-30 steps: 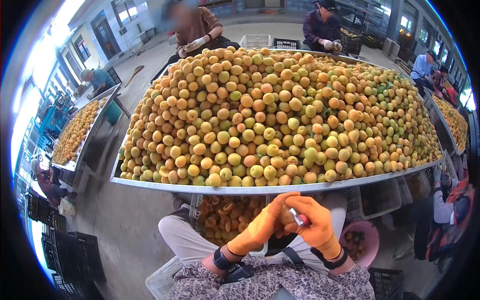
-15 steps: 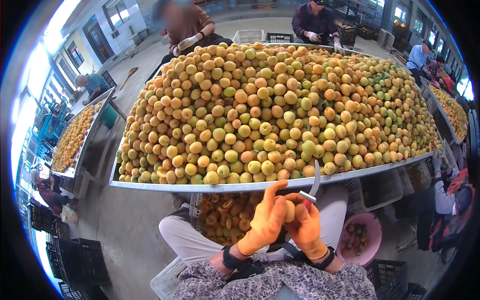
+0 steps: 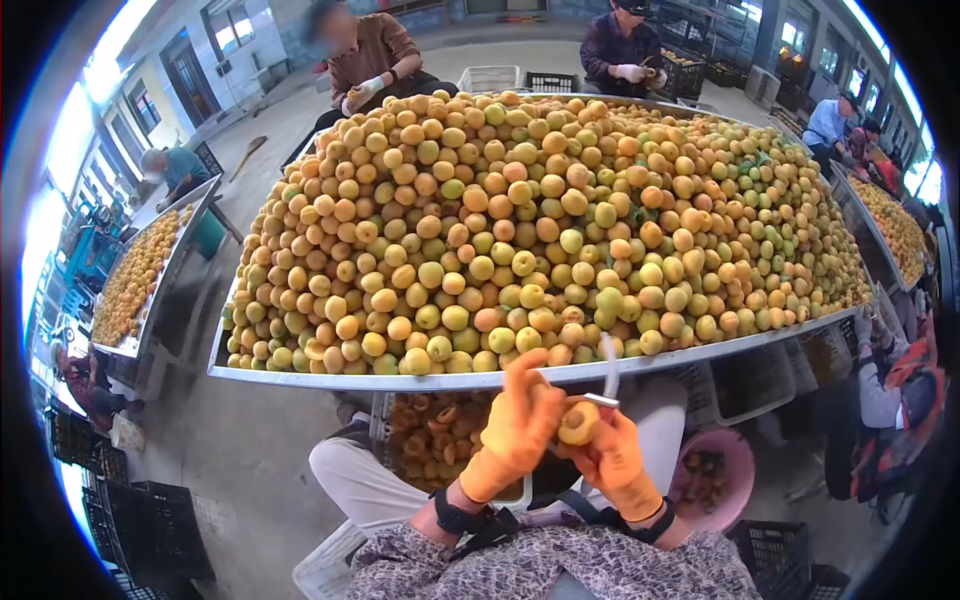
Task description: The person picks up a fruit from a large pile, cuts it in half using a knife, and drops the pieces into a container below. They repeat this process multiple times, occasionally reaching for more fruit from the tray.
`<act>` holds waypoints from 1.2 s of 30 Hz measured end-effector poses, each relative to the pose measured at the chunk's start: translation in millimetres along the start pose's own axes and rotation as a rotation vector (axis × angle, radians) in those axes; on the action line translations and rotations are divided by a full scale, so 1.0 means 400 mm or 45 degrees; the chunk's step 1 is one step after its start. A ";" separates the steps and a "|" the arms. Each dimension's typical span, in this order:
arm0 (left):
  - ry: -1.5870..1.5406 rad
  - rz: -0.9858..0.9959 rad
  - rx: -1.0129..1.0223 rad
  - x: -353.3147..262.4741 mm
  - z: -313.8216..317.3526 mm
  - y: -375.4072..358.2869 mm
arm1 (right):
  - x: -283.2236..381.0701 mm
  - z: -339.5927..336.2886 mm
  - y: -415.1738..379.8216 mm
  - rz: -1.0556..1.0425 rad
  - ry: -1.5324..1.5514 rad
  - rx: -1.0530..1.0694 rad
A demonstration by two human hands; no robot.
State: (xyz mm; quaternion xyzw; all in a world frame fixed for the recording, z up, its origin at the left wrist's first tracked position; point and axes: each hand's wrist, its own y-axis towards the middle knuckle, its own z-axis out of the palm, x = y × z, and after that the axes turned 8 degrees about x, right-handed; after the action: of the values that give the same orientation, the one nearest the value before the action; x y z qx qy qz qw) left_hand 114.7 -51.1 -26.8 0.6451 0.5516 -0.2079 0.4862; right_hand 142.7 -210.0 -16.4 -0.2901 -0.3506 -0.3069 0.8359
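Note:
My right hand (image 3: pixel 618 465), in an orange glove, is closed around a small curved knife (image 3: pixel 611 372), its blade pointing up toward the table edge. A cut apricot (image 3: pixel 578 424) sits at the fingers of that hand, its open face up and the brown stone showing. Close beside it, my left hand (image 3: pixel 512 435), also orange-gloved, has its fingers curled with the index finger raised; what they hold is hidden. Whole apricots (image 3: pixel 480 240) are heaped on the metal-rimmed table (image 3: pixel 450 382) just ahead. Below the hands, a crate holds opened apricot halves (image 3: pixel 440 435).
A pink basin (image 3: pixel 735 470) with dark scraps stands right of my knee. Black crates (image 3: pixel 160 530) are stacked at left. Across the table sit two people (image 3: pixel 375 60) (image 3: pixel 625 55) in gloves; another person (image 3: pixel 905 400) is at right. A side table (image 3: pixel 145 275) carries more apricots.
The apricot between my hands, closed before, now shows its cut face and stone. My hands have drawn slightly apart. The knife has shifted a little left and down with my right hand.

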 end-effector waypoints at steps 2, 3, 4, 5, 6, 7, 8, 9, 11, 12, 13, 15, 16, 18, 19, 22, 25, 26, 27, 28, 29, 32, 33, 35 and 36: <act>-1.173 -0.583 0.043 0.021 -0.011 0.001 | -0.022 -0.065 0.011 -0.238 0.298 0.152; -1.557 -0.606 0.026 0.032 -0.006 -0.007 | -0.010 -0.075 0.008 -0.230 0.340 0.246; -1.720 -0.640 0.053 0.039 -0.007 -0.016 | 0.001 -0.084 0.006 -0.218 0.383 0.341; -1.795 -0.662 0.072 0.043 -0.011 -0.021 | 0.005 -0.084 0.001 -0.214 0.390 0.340; -1.867 -0.682 0.083 0.045 -0.015 -0.027 | 0.009 -0.081 -0.004 -0.205 0.306 0.340; -1.863 -0.688 0.072 0.038 -0.020 -0.031 | 0.008 -0.079 -0.007 -0.196 0.222 0.341; -1.906 -0.727 0.102 0.024 -0.026 -0.033 | 0.005 -0.081 -0.007 -0.184 0.226 0.350; -1.949 -0.764 0.133 0.017 -0.032 -0.035 | 0.001 -0.084 -0.006 -0.165 0.171 0.311; -1.860 -0.791 0.116 0.022 -0.041 -0.051 | -0.006 -0.089 -0.003 -0.190 0.114 0.322; -1.778 -0.822 0.112 0.027 -0.044 -0.060 | -0.002 -0.090 0.001 -0.194 0.114 0.314; -1.627 -0.921 0.089 0.037 -0.059 -0.070 | 0.006 -0.088 0.007 -0.075 0.358 0.362; -0.981 -0.810 0.083 0.076 -0.087 -0.107 | 0.014 -0.091 0.007 0.036 0.500 0.396; -0.570 -0.672 0.057 0.124 -0.090 -0.136 | 0.015 -0.094 0.007 0.031 0.505 0.394; 0.027 -0.835 -0.089 0.175 -0.088 -0.169 | 0.013 -0.101 0.006 0.019 0.355 0.395; 0.885 -0.381 -0.161 0.164 -0.096 -0.164 | 0.009 -0.104 0.004 0.020 0.359 0.389; 0.282 -0.345 -0.179 0.100 -0.089 -0.132 | 0.002 -0.100 0.005 -0.027 0.213 0.441; -0.856 -0.646 0.173 0.000 -0.061 -0.090 | -0.002 -0.087 0.012 -0.092 0.190 0.476; -0.946 -0.675 0.266 -0.023 -0.049 -0.077 | -0.008 -0.100 0.014 -0.084 0.191 0.529; -0.996 -0.665 0.291 -0.031 -0.031 -0.066 | -0.011 -0.108 0.013 -0.077 0.192 0.579; -1.047 -0.654 0.318 -0.036 -0.015 -0.056 | -0.010 -0.108 0.008 -0.082 0.192 0.572; -1.047 -0.704 0.335 -0.038 -0.004 -0.046 | -0.007 -0.105 0.004 -0.118 0.126 0.485; -1.019 -0.726 0.354 -0.047 0.016 -0.026 | 0.004 -0.102 -0.008 -0.120 -0.042 0.295; -1.020 -0.727 0.357 -0.047 0.024 -0.021 | 0.007 -0.102 -0.012 -0.083 -0.144 0.197; -0.985 -0.818 0.369 -0.045 0.038 -0.013 | 0.010 -0.101 -0.018 -0.061 -0.223 0.151; -0.982 -0.822 0.371 -0.044 0.046 -0.009 | 0.011 -0.101 -0.019 -0.041 -0.306 0.109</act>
State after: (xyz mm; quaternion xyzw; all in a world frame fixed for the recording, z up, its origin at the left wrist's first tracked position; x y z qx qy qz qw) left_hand 110.7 -76.0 -22.1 0.3797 0.4685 -0.6444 0.4702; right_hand 156.2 -244.4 -34.8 -0.2830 -0.4656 -0.2682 0.7945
